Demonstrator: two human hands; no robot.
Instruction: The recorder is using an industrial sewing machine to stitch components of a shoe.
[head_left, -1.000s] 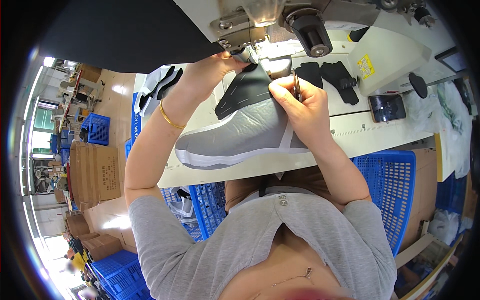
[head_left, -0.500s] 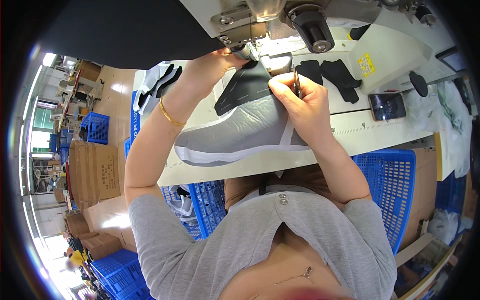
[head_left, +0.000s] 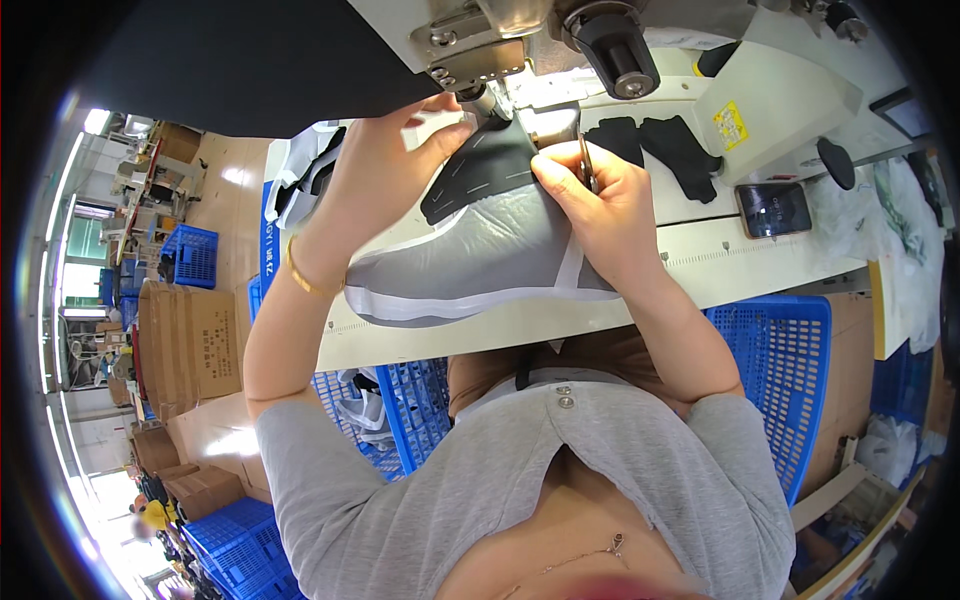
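Observation:
A grey sock-like boot upper [head_left: 480,250] with pale tape along its lower edge lies at the front of the sewing machine table. Its black top part [head_left: 485,168], marked with light dashes, reaches up under the sewing machine head [head_left: 470,60]. My right hand [head_left: 612,205] pinches the black part's right edge between thumb and forefinger. Dark metal thread snips [head_left: 587,165] are tucked in the same hand. Left of the black part, my left hand [head_left: 385,165] is off the fabric, thumb and fingers apart; some fingertips are hidden near the machine.
Black fabric pieces [head_left: 680,155] lie behind my right hand, beside a phone [head_left: 773,211]. More grey and black pieces [head_left: 300,185] sit at the table's left end. Blue baskets [head_left: 775,370] stand below the table on both sides. A large black panel [head_left: 250,70] hangs at upper left.
My left hand has let go of the black part by the needle area and drawn back left, its fingers spreading. The right hand keeps its pinch, barely shifted.

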